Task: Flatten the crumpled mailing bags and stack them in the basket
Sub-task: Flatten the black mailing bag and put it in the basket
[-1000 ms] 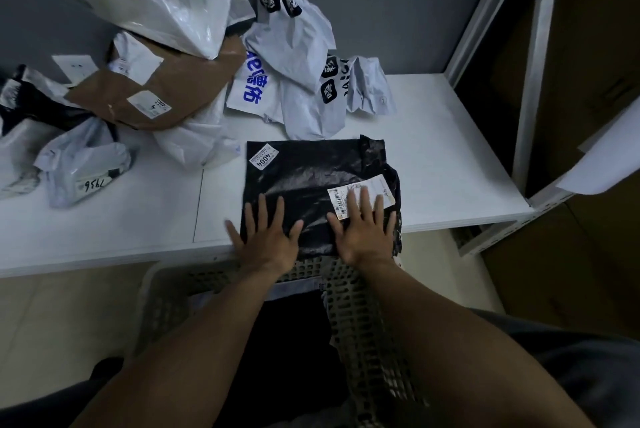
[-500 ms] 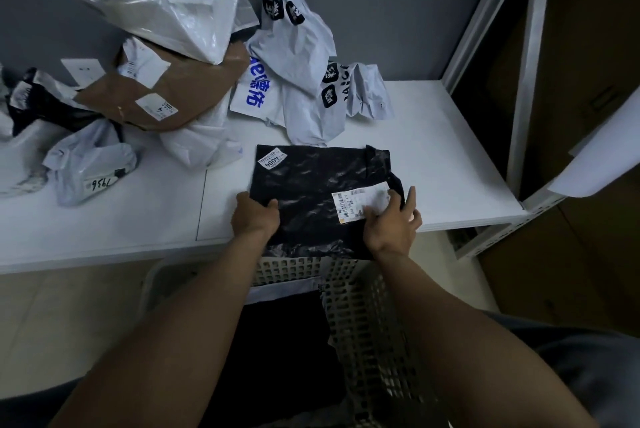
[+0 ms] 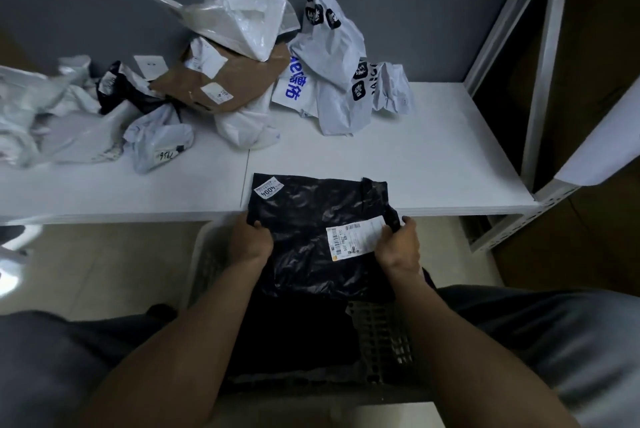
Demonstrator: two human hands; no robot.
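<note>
A flattened black mailing bag (image 3: 304, 230) with two white labels hangs half off the front edge of the white table (image 3: 433, 164), over the perforated basket (image 3: 381, 334) between my knees. My left hand (image 3: 251, 240) grips the bag's left edge. My right hand (image 3: 398, 244) grips its right edge beside the barcode label. Dark bags lie inside the basket below.
Several crumpled bags lie at the back of the table: a brown one (image 3: 221, 84), a clear plastic one (image 3: 239, 5), white ones with blue and black print (image 3: 332, 74), and grey and black ones (image 3: 156, 136) at the left. A white metal shelf frame (image 3: 540, 81) stands to the right.
My hands went from pressing flat on the black bag to gripping its sides. The bag has been pulled toward me, off the table edge and over the basket.
</note>
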